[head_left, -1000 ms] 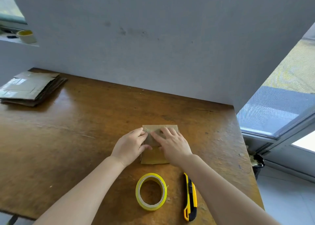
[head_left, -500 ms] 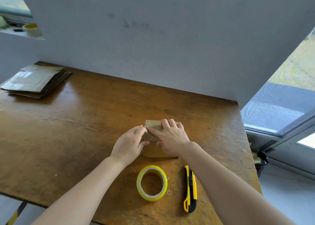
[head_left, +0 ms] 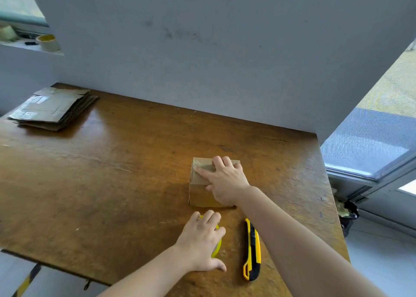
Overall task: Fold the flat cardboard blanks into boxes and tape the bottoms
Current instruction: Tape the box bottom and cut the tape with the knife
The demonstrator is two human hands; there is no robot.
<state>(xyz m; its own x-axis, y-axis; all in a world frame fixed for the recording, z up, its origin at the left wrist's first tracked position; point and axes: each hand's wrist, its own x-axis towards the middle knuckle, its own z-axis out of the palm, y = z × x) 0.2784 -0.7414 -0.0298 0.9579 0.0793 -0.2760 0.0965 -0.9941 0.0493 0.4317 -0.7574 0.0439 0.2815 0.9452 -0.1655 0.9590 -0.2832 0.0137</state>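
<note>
While the flat blanks (head_left: 53, 108) sit stacked far-left on the table (head_left: 112, 172), left hand (head_left: 202, 242) covers the tape roll (head_left: 216, 249), grip can't tell, right hand (head_left: 225, 181) presses open-palmed on the box (head_left: 199, 195) mid-table, knife (head_left: 252, 249) rightmost

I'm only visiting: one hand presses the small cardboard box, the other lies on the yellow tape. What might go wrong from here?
1. Only the right hand presses the flaps of the box down; if it eases off, they may spring open before any tape goes on.
2. The left hand lies on the tape roll, close beside the utility knife; a hasty grab might knock it. Whether the blade is out I cannot tell.
</note>
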